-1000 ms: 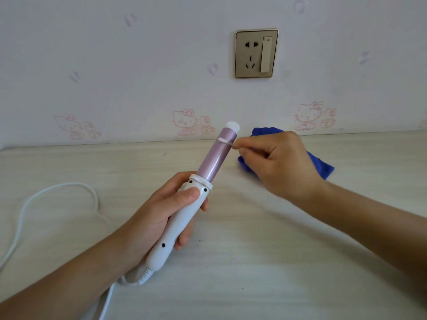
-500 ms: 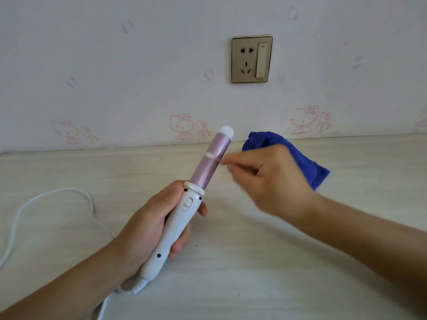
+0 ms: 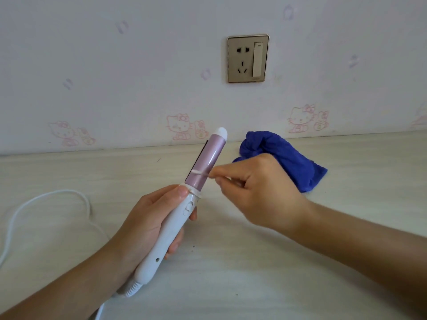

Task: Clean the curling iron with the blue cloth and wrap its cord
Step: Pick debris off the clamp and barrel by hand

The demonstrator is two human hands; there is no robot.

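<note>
My left hand (image 3: pixel 147 218) grips the white handle of the curling iron (image 3: pixel 175 218), which tilts up to the right above the table. Its pink barrel (image 3: pixel 208 160) ends in a white tip. My right hand (image 3: pixel 258 192) pinches a cotton swab (image 3: pixel 199 173) whose white tip lies across the lower part of the barrel. The blue cloth (image 3: pixel 286 158) lies crumpled on the table behind my right hand, untouched. The white cord (image 3: pixel 46 197) loops over the table at the left and runs off the frame's edge.
A light wooden table (image 3: pixel 254 273) meets a patterned wall at the back. A wall socket with a switch (image 3: pixel 248 58) sits above the cloth. Small dark specks lie on the table near the iron.
My right hand has drawn the cotton swab down the barrel, from near the white tip to just above the handle collar. The iron has turned slightly in my left hand.
</note>
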